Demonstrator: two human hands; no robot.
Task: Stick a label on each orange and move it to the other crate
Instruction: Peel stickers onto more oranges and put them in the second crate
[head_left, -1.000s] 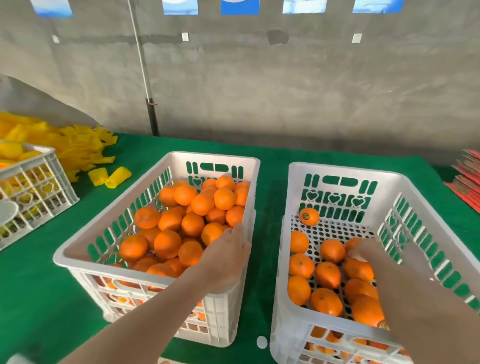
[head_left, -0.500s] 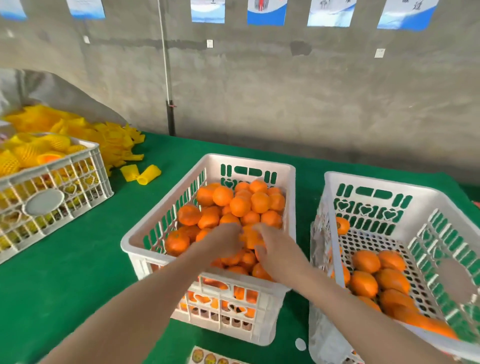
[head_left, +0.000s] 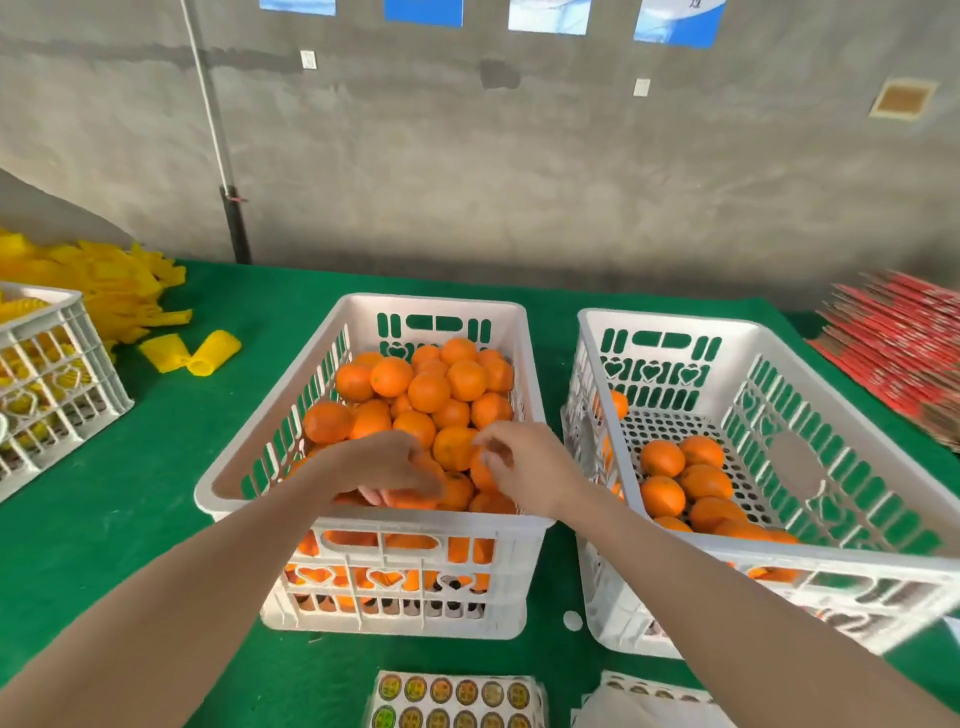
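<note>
While the full crate (head_left: 291, 452) at the centre of the frame was heaped nearly to its rim, the other crate (head_left: 852, 467) at the right held only a single layer of oranges (head_left: 685, 478), so by my reckoning most of the work remained. The left hand (head_left: 382, 462) curled over an orange (head_left: 410, 499) near that heap's lower edge. The right hand (head_left: 524, 467) had thumb and forefinger pinched together just beside it, possibly on a label, too small to tell. The label sheet (head_left: 452, 699) was cut off at the bottom edge.
</note>
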